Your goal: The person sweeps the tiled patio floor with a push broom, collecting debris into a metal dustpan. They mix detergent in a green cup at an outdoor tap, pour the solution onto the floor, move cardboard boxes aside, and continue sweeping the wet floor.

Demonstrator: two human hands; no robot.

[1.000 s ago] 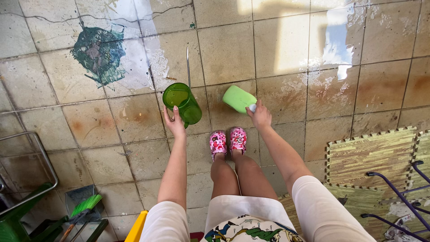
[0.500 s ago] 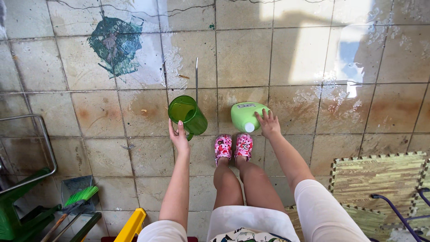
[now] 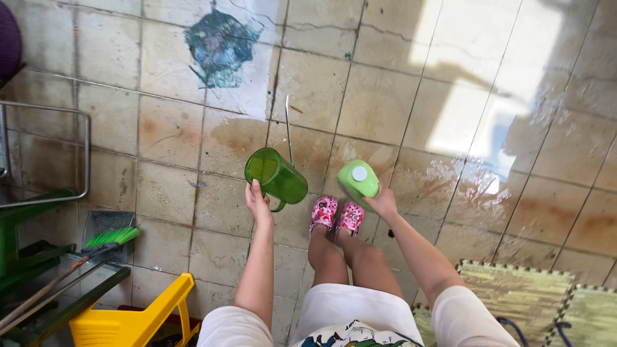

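Many wet beige floor tiles, sunlit.

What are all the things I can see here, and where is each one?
Green mug: one, dark green with a handle, held tilted in the left hand.
Light green cup: one, held in the right hand, its base with a white disc facing the camera.
Thin rod: one, grey, lying on the tiles behind the mug.
Paint stain: one, blue-green, top of the floor.
Tiled floor: beige, wet and shiny at the right.
Broom: one, green bristles, lower left.
Yellow chair: one, bottom left.
Foam mats: yellow-green, bottom right.
Pink shoes: two, on the feet.
Left hand: one.
Right hand: one.
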